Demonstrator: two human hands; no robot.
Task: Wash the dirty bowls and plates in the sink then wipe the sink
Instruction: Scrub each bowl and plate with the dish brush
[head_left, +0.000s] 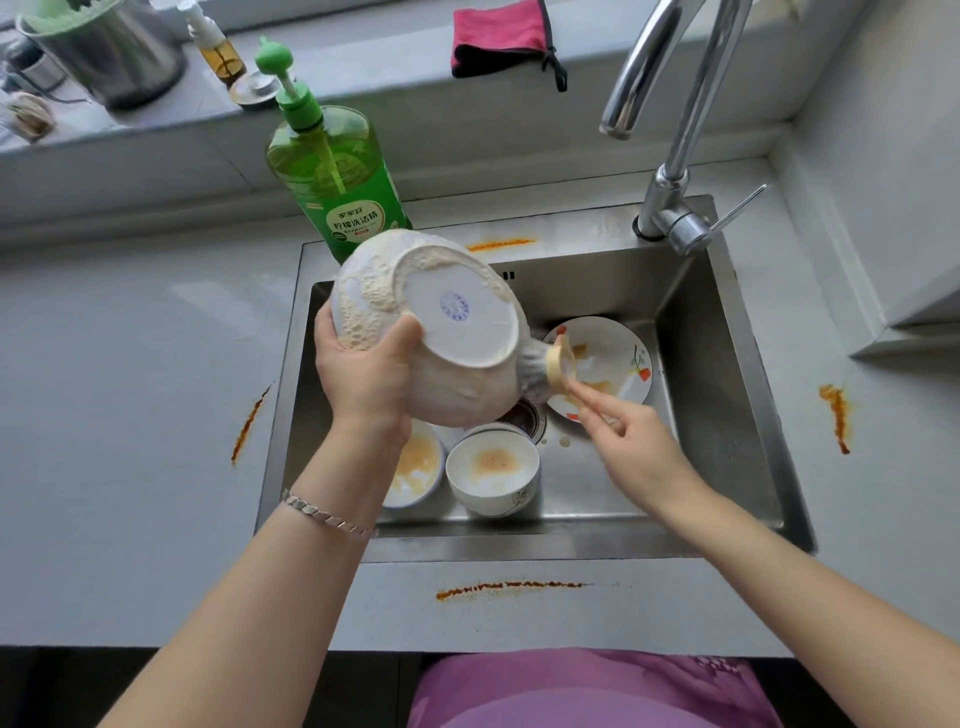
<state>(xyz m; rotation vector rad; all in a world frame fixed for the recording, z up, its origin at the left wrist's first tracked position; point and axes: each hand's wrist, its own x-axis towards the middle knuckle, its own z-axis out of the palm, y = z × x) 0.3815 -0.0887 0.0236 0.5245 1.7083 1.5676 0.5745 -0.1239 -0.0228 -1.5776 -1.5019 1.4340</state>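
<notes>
Soapy bowl (457, 322) scrub over sink (717, 447)
left hand (363, 369) clamped on bowl's 8 o'clock side; right hand (634, 447) fingers (597, 410) pinch brush (545, 364), head touching bowl at 4 o'clock.

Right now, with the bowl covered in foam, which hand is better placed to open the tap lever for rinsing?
Probably the right hand: it is nearer the tap lever and holds only the brush. The left hand grips the foamy bowl, farther from the lever.
</notes>
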